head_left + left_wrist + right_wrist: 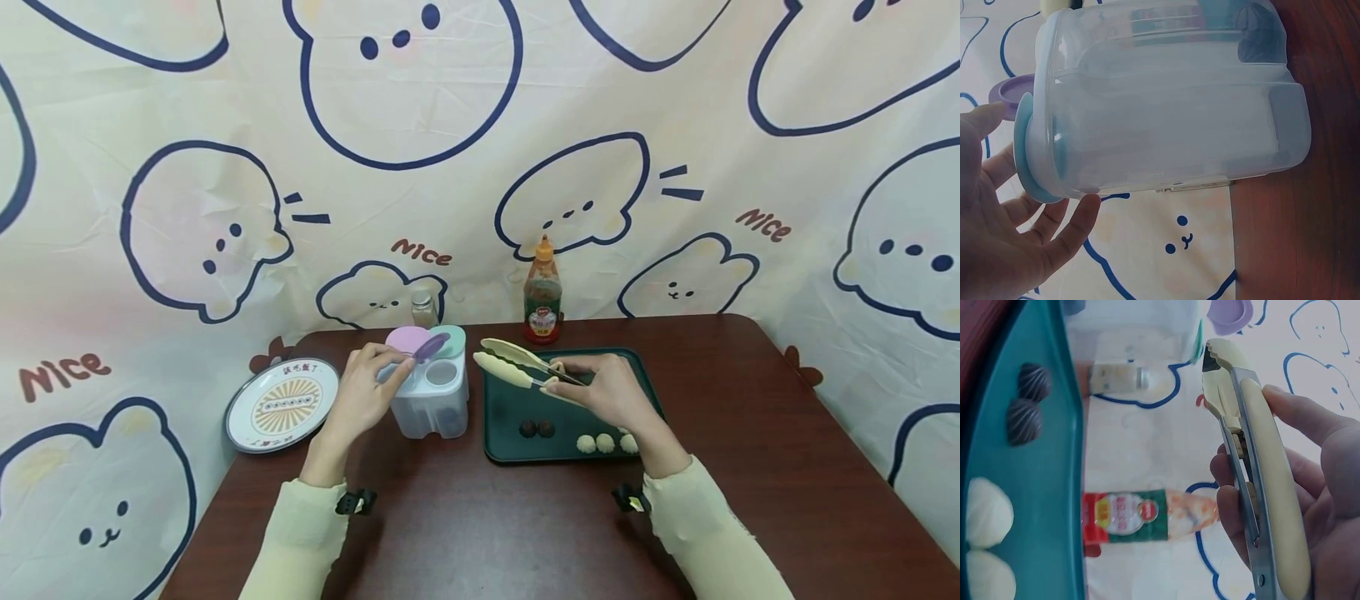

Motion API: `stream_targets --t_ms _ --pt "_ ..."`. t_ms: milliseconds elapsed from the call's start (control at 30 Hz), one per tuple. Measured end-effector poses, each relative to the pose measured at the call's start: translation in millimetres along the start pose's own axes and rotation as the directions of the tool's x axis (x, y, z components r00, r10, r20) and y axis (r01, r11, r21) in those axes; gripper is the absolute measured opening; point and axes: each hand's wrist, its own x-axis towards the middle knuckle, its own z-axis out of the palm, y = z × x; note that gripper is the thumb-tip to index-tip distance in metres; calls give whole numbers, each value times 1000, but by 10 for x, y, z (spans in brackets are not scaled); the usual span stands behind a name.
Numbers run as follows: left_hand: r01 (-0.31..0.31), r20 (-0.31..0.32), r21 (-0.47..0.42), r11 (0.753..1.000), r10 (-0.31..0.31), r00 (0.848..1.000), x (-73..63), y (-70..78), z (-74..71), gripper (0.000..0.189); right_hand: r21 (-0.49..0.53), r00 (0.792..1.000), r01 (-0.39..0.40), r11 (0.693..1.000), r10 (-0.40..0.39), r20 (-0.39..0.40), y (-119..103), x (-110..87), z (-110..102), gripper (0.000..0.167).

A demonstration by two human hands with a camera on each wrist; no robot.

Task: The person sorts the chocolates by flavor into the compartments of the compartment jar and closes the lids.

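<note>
My left hand (365,392) is over the translucent container (427,408), holding a raised purple lid (432,345) between thumb and finger. In the left wrist view its other fingers (1082,219) spread beside the light blue lid (1025,153) on the container. The uncovered compartment (441,372) shows a round opening. My right hand (611,392) grips cream tongs (1275,487) with metal sides above the green tray (502,400); the tongs' tips point left toward the container with nothing between them. On the tray lie two dark ridged balls (537,428) and several white ones (604,443).
A patterned plate (315,383) leans at the left edge of the brown table (480,533). Behind the tray stands a sauce bottle (542,300) with an orange cap. A small glass shaker (423,308) is behind the container, near the printed cloth backdrop (465,200).
</note>
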Motion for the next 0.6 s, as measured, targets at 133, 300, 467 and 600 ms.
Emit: stream_targets --t_ms 133,300,467,600 --pt "2 -1 -2 1000 -2 1000 3 0 -7 46 22 1000 16 1000 -16 10 -117 31 37 44" --pt "12 4 -2 1000 -12 1000 -1 -2 -7 47 48 1000 16 999 -17 19 -213 66 93 44" --pt "14 4 -7 1000 -14 1000 0 0 -1 47 44 999 44 998 -44 12 -276 85 158 41" --pt "7 -1 1 1000 -7 1000 -3 -1 13 46 41 999 45 998 -46 21 -314 92 213 40"
